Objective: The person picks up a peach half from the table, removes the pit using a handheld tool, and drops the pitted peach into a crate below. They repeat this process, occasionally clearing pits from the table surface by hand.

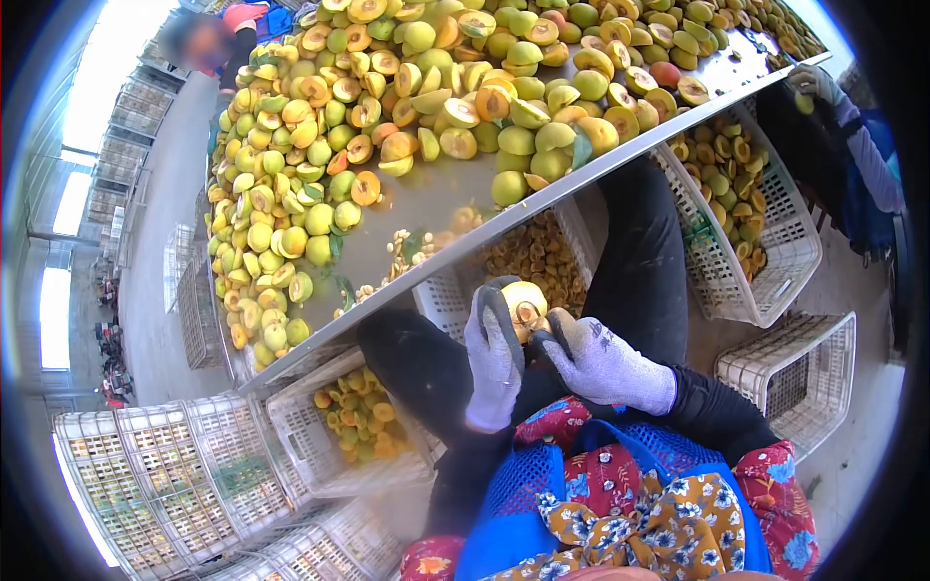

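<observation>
In gloved fingers, my left hand (494, 353) holds a cut apricot (524, 298) above my lap, its yellow-orange flesh and dark pit hollow facing me. My right hand (608, 366), also gloved, is closed with thumb and fingers pressed against the fruit's lower right edge; whether it also grips a small tool or stone is hidden. Just beyond both hands, a white crate (444, 300) between my knees contains many orange-brown fruit pieces (544, 254). The metal sorting table (407, 205) past it bears a large heap of whole and halved yellow-green apricots (320, 155).
Pale stones (412, 250) lie near the table's raised metal edge (542, 198). Fruit-filled crates stand at left (286, 426) and right (780, 281), with another crate (823, 387) lower right. Stacked crates (145, 474) are at lower left. A co-worker's gloved hand (817, 85) holds fruit.
</observation>
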Demonstrator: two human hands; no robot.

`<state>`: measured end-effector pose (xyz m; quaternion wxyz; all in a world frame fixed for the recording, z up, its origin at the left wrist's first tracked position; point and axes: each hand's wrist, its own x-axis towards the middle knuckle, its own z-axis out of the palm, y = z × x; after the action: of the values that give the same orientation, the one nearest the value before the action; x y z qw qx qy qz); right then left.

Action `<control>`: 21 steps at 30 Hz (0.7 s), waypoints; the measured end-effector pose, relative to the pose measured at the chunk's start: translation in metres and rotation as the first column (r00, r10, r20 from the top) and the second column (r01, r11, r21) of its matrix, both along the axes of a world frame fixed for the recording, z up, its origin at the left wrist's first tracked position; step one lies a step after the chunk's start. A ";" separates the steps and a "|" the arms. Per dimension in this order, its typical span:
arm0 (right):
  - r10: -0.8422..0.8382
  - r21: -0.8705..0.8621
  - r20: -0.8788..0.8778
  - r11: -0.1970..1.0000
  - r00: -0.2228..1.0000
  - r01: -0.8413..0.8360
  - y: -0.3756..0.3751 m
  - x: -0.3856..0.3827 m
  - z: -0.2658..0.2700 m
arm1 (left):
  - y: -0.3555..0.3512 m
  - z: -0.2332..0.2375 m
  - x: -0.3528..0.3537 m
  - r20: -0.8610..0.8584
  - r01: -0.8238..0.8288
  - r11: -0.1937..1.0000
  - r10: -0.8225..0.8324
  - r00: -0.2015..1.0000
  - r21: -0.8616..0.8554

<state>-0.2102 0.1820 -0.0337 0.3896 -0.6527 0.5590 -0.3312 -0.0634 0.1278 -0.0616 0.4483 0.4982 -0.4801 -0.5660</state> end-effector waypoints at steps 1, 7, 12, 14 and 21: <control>-0.001 -0.009 0.114 1.000 0.993 0.002 0.000 0.002 -0.012 | 0.003 -0.003 -0.002 -0.030 -0.038 0.999 0.038 0.999 -0.024; -0.271 0.554 0.806 0.659 0.527 -0.508 -0.010 -0.025 0.022 | 0.007 -0.007 -0.007 0.068 -0.065 0.963 0.085 0.994 -0.260; -0.187 0.613 0.571 0.746 0.800 -0.263 -0.003 -0.015 0.004 | 0.008 -0.001 -0.011 0.401 0.035 0.987 0.032 0.915 -0.158; -0.223 0.639 0.640 0.686 0.736 -0.348 -0.009 -0.021 0.009 | 0.008 -0.008 -0.013 0.383 0.024 0.983 0.048 0.922 -0.181; -0.837 0.066 0.485 0.324 -0.253 -0.944 -0.002 -0.027 -0.040 | 0.010 -0.019 -0.016 -0.128 0.096 0.995 -0.096 0.987 -0.008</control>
<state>-0.2372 0.1801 -0.0741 0.9353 0.2684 -0.0702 -0.2197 -0.0795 0.1381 -0.0809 0.4508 0.4368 -0.4741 -0.6174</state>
